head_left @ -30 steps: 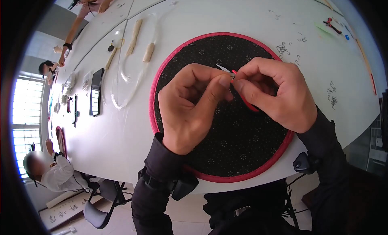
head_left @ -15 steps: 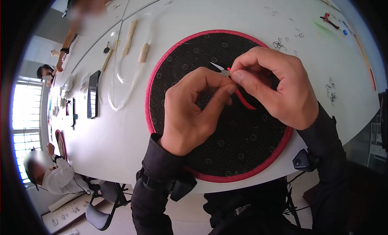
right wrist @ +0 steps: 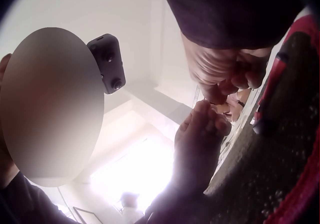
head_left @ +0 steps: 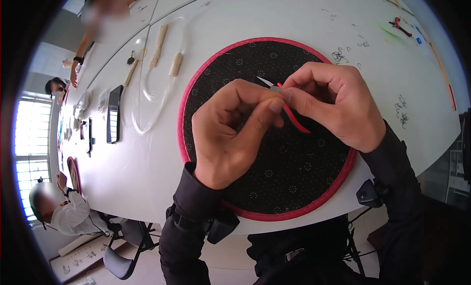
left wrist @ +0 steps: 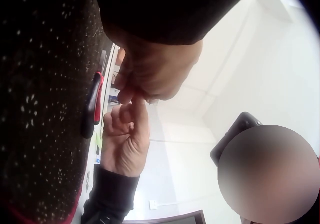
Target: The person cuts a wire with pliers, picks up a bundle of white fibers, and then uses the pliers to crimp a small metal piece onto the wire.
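Above a round black mat with a red rim, both hands meet fingertip to fingertip. The left hand has its thumb and forefinger pinched together; the right hand pinches just beside it. What lies between the fingertips is too small and covered to make out. Red-handled pliers lie on the mat beneath the hands, their pale pointed tip showing past the left forefinger. In the left wrist view the pliers rest on the mat, clear of both hands.
Left of the mat are wooden-handled tools, clear looped tubing and a black phone. Dark wire bits and other pliers lie at the right. Other people sit around the table.
Over the last second, the view has shifted slightly. Both hands stay pinched together, with small changes in finger position and the right hand slightly lower than half a second ago.
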The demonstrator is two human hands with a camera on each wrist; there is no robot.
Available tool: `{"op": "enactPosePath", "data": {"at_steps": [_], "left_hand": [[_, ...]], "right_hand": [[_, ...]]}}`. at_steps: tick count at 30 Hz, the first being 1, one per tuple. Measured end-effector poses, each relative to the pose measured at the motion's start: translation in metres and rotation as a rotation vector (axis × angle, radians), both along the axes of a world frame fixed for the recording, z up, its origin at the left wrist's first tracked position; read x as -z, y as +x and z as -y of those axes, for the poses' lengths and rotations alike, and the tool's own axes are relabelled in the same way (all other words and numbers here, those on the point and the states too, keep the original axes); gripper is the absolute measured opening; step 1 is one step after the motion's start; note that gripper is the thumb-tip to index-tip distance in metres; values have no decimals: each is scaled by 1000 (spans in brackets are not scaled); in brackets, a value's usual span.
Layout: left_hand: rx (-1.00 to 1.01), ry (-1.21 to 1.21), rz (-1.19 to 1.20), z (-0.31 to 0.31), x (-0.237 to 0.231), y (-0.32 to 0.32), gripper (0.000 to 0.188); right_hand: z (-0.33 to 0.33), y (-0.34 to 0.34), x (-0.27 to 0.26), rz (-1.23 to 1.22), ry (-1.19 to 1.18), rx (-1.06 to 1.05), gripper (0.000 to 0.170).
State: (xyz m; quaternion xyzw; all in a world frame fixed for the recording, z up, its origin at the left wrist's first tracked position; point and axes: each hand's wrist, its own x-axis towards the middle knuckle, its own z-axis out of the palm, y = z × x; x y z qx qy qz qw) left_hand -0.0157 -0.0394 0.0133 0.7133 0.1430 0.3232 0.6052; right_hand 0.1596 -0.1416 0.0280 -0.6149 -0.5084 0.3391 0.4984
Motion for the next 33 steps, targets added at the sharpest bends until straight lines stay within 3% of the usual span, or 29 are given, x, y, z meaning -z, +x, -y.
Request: {"op": "enactPosePath", "data": {"at_steps": [7, 10, 13, 16, 19, 33], "left_hand": [[-79, -34, 69, 0, 2, 1, 8], [-114, -36, 77, -1, 4, 2, 7], [-153, 8, 11, 0, 4, 3, 4], [-192, 80, -86, -3, 8, 5, 1], [-141, 222, -142, -5, 12, 5, 4], [26, -1, -11, 0, 3, 1, 3]], "right_hand": [[3, -11, -1, 3, 9, 10, 9], [4, -12, 1, 122, 71, 12, 6], [2, -16, 7, 273, 277, 22, 5], [2, -13, 2, 449, 329, 13, 6], [3, -8, -4, 444, 279, 57, 5], [-2, 1, 8, -71, 51, 34, 17]]}}
